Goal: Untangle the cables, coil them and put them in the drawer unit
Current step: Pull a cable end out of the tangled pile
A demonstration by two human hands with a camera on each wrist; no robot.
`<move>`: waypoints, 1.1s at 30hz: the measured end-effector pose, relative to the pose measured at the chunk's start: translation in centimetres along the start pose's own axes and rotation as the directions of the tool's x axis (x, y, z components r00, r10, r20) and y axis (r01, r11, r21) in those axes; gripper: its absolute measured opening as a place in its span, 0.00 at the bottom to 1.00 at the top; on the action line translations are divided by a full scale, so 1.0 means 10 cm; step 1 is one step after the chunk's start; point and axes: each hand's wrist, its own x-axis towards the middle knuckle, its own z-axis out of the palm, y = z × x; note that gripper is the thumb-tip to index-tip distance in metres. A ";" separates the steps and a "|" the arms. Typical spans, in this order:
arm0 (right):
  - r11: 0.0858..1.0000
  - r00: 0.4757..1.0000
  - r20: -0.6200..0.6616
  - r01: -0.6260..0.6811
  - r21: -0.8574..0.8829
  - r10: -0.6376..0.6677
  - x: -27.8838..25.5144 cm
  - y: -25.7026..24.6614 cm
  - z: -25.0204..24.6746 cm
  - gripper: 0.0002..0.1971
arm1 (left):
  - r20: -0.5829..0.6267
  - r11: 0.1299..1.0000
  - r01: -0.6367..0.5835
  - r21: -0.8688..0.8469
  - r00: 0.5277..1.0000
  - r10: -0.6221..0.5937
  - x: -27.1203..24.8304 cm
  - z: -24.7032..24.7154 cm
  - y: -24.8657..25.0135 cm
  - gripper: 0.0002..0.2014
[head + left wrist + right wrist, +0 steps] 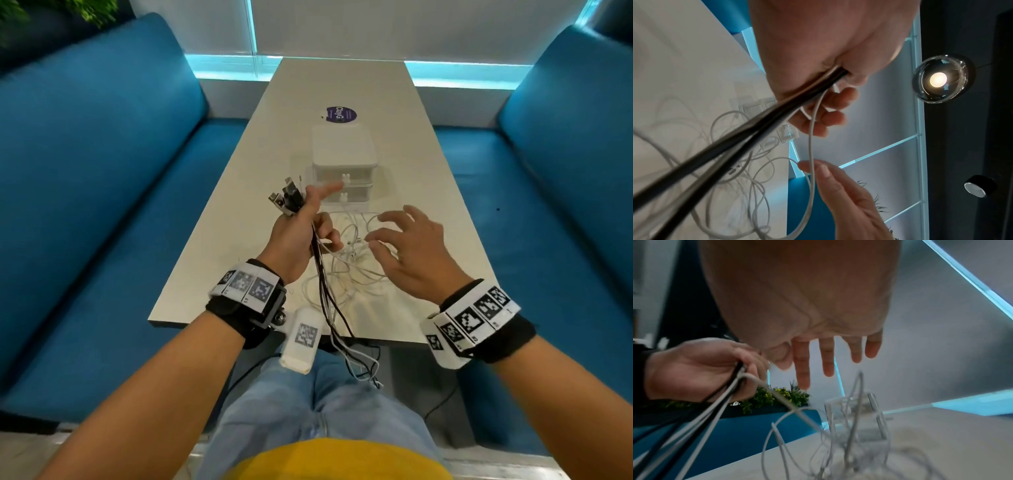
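Observation:
My left hand [303, 226] grips a bundle of black and white cables [322, 287] above the table's near end. Their plugs [286, 198] stick up past my knuckles and the loose ends hang over my lap. The same bundle of cables [748, 129] runs out of my left fist. My right hand [407, 246] hovers open, fingers spread, just above a tangle of white cables [352, 270] lying on the table. In the right wrist view, my right fingers [826, 356] hang straight above the tangle [849, 451]. The white drawer unit [344, 161] stands behind, both drawers closed.
The long pale table [342, 85] runs away from me between two blue sofas [85, 188]. A purple round sticker [340, 114] lies beyond the drawer unit. A wall with lit strips closes off the table's far end. My knees sit under the near edge.

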 end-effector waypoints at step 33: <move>0.849 0.974 0.038 -0.215 0.483 0.225 -0.03 0.29 -0.17 0.03 | -0.247 0.987 0.004 0.160 0.968 0.036 0.19 0.29 -0.32 0.07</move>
